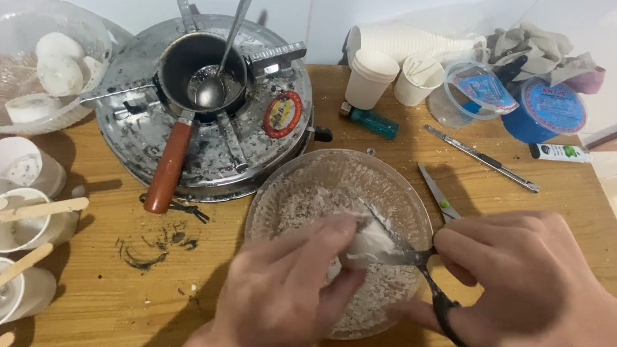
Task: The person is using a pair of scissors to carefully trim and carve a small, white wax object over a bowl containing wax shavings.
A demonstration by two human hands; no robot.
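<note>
Along the left edge stand paper cups (pixel 15 226) with wooden sticks (pixel 22 212) laid across them, well apart from the cutting. Far of them a clear plastic tub (pixel 21 64) holds white round pieces. Right of that, a small dark saucepan (pixel 202 75) with a ladle (pixel 223 63) in it sits on a round metal stove (pixel 204 108), its brown handle (pixel 168 166) pointing near-left; a sleeve could catch it and tip the pan, I judge.

At near centre the left hand (pixel 289 300) pinches a white lump (pixel 369 242) over a clear glass bowl (pixel 339 241) dusted with white crumbs. The right hand (pixel 533 280) has its fingers through the loops of the scissors (pixel 411 261), whose blades lie against the lump, touching the left fingertips; a hasty snip could nick them, or the lump could slip.

Far right lie a green lighter (pixel 370 119), a stack of cups (pixel 370 77), a utility knife (pixel 479 156), lidded tubs (pixel 508 99) and cloths (pixel 544 48), all clear of the bowl.
</note>
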